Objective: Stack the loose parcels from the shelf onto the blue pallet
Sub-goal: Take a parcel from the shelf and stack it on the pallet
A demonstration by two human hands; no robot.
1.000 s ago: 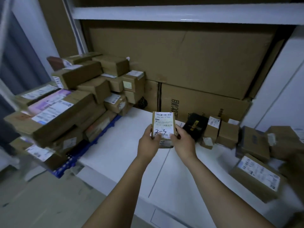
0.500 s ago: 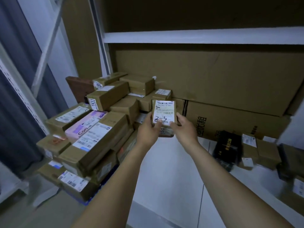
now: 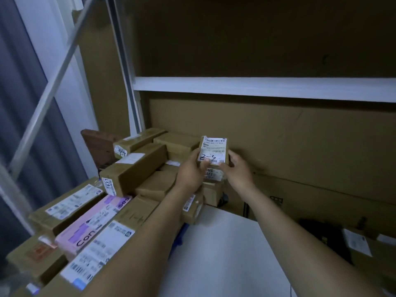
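The small parcel (image 3: 213,152) is held in both hands at the top of the parcel stack (image 3: 137,168), at the stack's right-hand end. Its white shipping label faces the camera and carries a barcode and a handwritten mark.

The left hand (image 3: 190,172) grips the parcel's left edge, with the thumb lying across the lower part of the label. The right hand (image 3: 237,170) grips the right edge, fingers curled around the side. Both hands are clamped on the parcel.

A labelled box (image 3: 214,174) sits directly below the parcel; whether the two touch cannot be told.

The stack consists of brown cardboard boxes in several layers, with a pink box (image 3: 92,221) near its front. A small part of the blue pallet (image 3: 179,236) shows beneath the stack, beside the left forearm.

The white shelf (image 3: 225,264) extends to the right of the pallet. A black box (image 3: 321,230) and a labelled brown box (image 3: 360,247) lie at its right end. Large cardboard sheets (image 3: 278,142) stand behind.
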